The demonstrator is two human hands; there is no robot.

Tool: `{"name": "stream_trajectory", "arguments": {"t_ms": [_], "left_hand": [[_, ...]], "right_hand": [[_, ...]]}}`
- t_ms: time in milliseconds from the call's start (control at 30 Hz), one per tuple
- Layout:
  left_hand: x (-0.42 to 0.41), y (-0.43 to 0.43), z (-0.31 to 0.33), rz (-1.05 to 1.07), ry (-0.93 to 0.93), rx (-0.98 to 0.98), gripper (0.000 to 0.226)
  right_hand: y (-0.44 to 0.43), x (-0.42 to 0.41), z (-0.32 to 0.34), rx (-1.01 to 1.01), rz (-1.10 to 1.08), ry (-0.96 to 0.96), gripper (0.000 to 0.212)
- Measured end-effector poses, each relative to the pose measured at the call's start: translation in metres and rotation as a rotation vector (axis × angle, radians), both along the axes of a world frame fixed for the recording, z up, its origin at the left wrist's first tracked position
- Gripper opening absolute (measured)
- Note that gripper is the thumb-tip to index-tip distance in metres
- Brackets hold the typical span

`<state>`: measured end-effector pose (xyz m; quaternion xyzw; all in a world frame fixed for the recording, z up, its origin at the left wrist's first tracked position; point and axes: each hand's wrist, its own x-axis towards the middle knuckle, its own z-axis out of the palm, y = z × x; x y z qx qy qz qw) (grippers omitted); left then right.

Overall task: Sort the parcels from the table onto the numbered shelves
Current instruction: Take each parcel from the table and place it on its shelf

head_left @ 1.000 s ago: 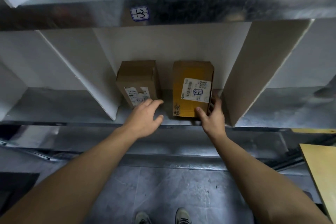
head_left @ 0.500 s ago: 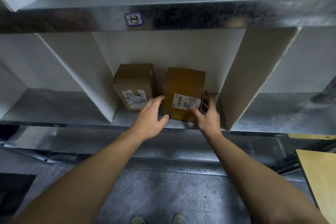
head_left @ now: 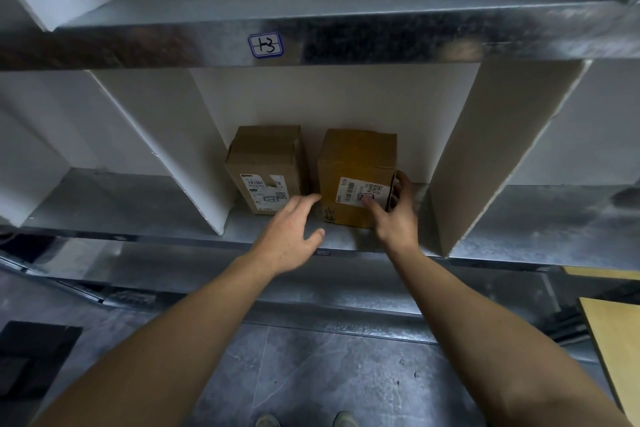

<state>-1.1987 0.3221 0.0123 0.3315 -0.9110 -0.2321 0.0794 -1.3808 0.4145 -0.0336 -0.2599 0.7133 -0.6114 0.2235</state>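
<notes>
Grips ochre parcel (head_left: 356, 159) on the shelf (head_left: 138, 204) with right hand (head_left: 398, 222), thumb on label (head_left: 351, 188), fingers round its right side; holds left hand (head_left: 291, 239) open, fingertips at parcel's left edge. Just left of parcel, brown box (head_left: 265, 163); right, white divider (head_left: 485, 149)

two bare forearms come in from seven and five o'clock, uncovered along all their visible length, ending in the bare left hand (head_left: 287, 236) and right hand (head_left: 394, 218). at six o'clock show the rounded toes of the left shoe (head_left: 268, 421) and right shoe (head_left: 346, 419), greyish in the dim light.
</notes>
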Motion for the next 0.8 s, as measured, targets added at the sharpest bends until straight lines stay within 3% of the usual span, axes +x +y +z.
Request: {"name": "stream_trajectory", "arguments": {"t_ms": [567,800], "left_hand": [[0.028,-0.006,0.007,-0.008,-0.018,-0.016,0.06],[0.052,-0.007,0.013,-0.055,-0.021,-0.046,0.057]], "right_hand": [[0.009,0.001,0.013,0.134,-0.04,-0.005,0.07],[0.041,0.038,0.017,0.37,-0.16,0.258,0.052]]}}
